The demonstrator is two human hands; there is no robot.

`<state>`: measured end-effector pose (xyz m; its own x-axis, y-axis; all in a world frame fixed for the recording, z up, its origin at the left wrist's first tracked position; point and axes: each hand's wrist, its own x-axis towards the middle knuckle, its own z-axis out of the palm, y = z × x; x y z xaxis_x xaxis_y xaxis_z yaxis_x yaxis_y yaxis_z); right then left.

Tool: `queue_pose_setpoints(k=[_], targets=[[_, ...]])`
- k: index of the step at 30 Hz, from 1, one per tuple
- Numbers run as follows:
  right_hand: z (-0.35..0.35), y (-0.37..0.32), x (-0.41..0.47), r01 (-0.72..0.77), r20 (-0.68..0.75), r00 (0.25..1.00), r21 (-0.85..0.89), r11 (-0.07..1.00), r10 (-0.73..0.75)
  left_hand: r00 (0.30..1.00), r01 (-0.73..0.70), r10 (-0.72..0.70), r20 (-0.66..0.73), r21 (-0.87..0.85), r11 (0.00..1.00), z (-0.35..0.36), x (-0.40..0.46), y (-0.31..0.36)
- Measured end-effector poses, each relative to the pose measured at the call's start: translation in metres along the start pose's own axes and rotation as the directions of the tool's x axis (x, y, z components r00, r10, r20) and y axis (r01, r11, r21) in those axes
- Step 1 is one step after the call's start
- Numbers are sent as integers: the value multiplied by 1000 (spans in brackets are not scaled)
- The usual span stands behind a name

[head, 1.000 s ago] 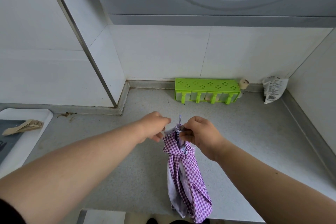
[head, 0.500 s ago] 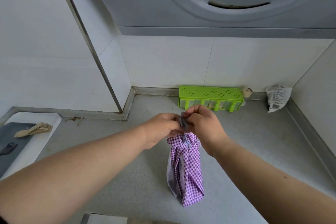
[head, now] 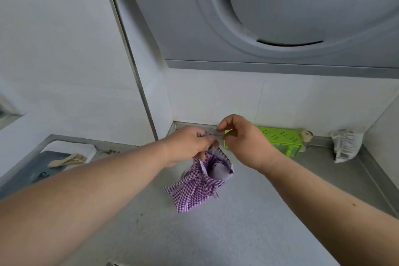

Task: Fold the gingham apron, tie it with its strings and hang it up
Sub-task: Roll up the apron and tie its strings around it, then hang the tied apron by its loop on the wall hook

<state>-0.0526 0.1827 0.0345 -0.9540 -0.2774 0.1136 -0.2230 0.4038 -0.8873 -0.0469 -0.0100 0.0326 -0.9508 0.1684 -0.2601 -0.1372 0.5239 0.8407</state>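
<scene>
Both grips are closed on the apron [head: 200,185]: the left hand [head: 190,144] bunches its gathered top, while the right hand [head: 241,136] pinches a string [head: 212,135] drawn sideways, probably to free a loop for hanging. Folded and tied, the bundle dangles above the counter [head: 248,222], not yet hung.

Both forearms bare; no sleeves, rings, watch.

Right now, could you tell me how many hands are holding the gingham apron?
2: the left hand grips the apron bundle's top; the right hand pinches its string just above.
</scene>
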Motion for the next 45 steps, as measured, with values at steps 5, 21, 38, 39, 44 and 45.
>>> queue_pose_setpoints(k=[5,21,38,39,44,45], targets=[[7,-15,7,52,209,977,-28,998,-45,997,-1,-3,79,55,998,-41,-30,33],[55,-152,28,284,135,958,-312,907,-254,990,-140,140,22,296,945,-165,-101,79],[51,-274,60,429,199,900,-252,867,-387,922,-255,271,-278,92,963,-239,-150,99],[51,-280,62,444,210,892,-253,860,-399,912,-259,276,-303,97,961,-240,-152,102],[52,-307,75,496,222,865,-238,835,-451,851,-303,313,-423,92,949,-255,-167,116],[53,-311,78,505,225,860,-244,828,-458,839,-316,318,-441,80,945,-259,-169,117]])
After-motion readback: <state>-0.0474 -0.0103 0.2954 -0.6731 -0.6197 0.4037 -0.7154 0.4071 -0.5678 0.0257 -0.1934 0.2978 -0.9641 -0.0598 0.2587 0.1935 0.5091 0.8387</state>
